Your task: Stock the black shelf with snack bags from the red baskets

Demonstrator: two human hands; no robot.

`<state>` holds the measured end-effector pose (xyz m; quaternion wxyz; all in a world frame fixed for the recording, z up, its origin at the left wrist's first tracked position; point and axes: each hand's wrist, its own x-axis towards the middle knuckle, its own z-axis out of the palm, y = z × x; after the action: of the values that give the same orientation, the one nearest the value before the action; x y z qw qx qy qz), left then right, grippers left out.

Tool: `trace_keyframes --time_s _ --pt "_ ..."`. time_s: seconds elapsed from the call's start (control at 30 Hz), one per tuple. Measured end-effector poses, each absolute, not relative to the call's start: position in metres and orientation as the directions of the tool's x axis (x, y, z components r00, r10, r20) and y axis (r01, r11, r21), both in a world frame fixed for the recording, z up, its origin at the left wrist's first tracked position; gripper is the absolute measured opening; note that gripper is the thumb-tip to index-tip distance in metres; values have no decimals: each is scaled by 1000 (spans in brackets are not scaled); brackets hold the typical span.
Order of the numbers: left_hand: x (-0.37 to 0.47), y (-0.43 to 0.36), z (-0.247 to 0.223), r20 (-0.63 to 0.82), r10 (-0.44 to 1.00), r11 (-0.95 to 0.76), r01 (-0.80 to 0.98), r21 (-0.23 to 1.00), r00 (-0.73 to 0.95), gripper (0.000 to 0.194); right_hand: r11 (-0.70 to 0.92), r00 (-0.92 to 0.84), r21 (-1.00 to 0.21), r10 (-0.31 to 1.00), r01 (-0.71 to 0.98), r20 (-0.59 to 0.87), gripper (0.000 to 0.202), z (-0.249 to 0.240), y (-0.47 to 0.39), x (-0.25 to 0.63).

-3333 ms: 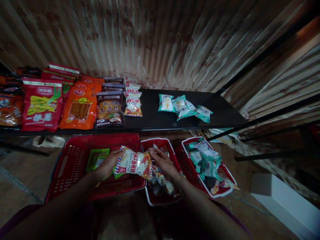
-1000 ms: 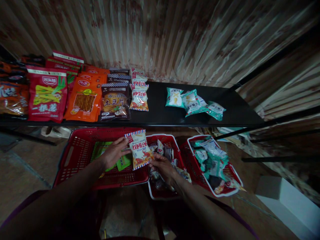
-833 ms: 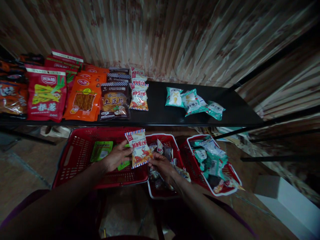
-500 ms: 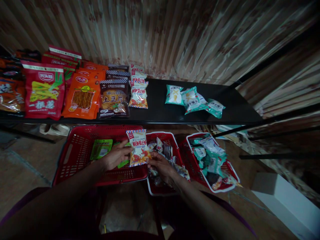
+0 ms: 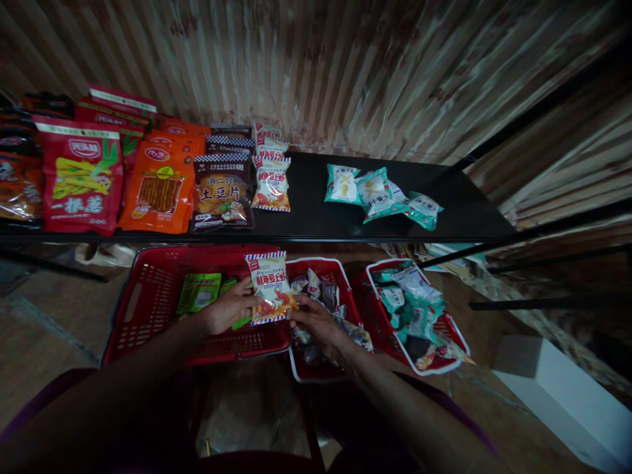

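Note:
A white and orange snack bag [image 5: 270,280] with red lettering is held upright, its printed front facing me, above the gap between two red baskets. My left hand [image 5: 228,309] has its fingers closed against the bag's left edge. At the lower right corner, my right hand [image 5: 320,327] pinches the same bag. Matching snack bags [image 5: 271,187] stand in a short row on the black shelf, beside dark brown potato-slice packs [image 5: 223,191]. Beneath my left hand, the large red basket [image 5: 143,329] contains green packets [image 5: 199,293].
Orange packs [image 5: 158,187] and red packs [image 5: 80,174] fill the left of the black shelf [image 5: 309,220]. Several teal bags [image 5: 378,194] lie farther right. Two white-rimmed baskets, a middle one [image 5: 353,299] and a right one [image 5: 457,332], hold more bags. A white box [image 5: 557,395] sits lower right.
My view has shifted slightly, so the shelf and baskets appear a little farther left. Both hands keep the snack bag in nearly the same place, with the left fingers slightly closer against its edge.

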<state>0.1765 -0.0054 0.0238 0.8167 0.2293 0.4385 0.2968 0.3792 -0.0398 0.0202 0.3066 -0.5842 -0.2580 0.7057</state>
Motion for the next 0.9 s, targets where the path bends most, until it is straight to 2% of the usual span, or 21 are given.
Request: trace_keyframes --time_s 0.33,0.6,0.9 --pt "174 -3 19 -594 678 731 -310 608 434 52 -672 -156 -724 741 -157 -653 34 31 -41 377" --pt "190 -17 19 -649 655 754 -404 518 388 20 -758 -162 -521 614 -392 -772 28 26 -47 362" --pt "197 -23 20 -724 613 777 -407 480 317 5 -789 -185 -458 563 -411 -805 25 25 -49 356"
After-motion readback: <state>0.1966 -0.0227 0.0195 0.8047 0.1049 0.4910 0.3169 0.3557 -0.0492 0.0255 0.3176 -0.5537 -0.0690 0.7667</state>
